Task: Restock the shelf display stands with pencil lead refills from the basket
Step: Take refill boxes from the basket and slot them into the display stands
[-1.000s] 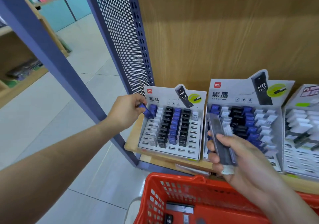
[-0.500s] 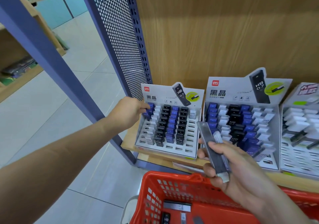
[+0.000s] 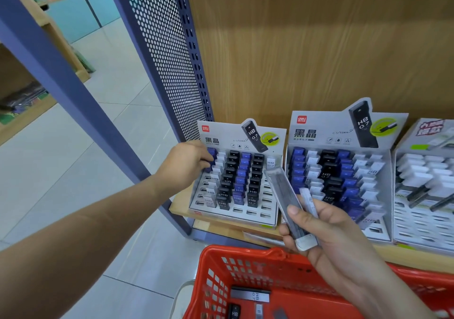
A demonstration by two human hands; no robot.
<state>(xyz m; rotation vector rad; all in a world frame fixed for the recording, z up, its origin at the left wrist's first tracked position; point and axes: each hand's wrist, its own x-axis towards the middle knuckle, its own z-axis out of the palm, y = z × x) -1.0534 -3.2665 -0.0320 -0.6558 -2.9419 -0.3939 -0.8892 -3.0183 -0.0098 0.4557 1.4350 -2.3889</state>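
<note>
Three display stands (image 3: 339, 134) sit along the front edge of the wooden shelf (image 3: 216, 221). The left hand (image 3: 183, 165) curls its fingers onto the blue refills (image 3: 212, 152) at the back left corner of the left stand (image 3: 267, 218). Whether it pinches one cannot be told. The right hand (image 3: 329, 235) grips two refill cases (image 3: 285, 200) above the rim of the one red basket (image 3: 245, 257). At least three loose refills (image 3: 250, 295) lie inside.

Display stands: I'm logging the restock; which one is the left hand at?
The leftmost stand, by the perforated panel: the left hand touches its blue refills, not the middle stand or right stand.
</note>
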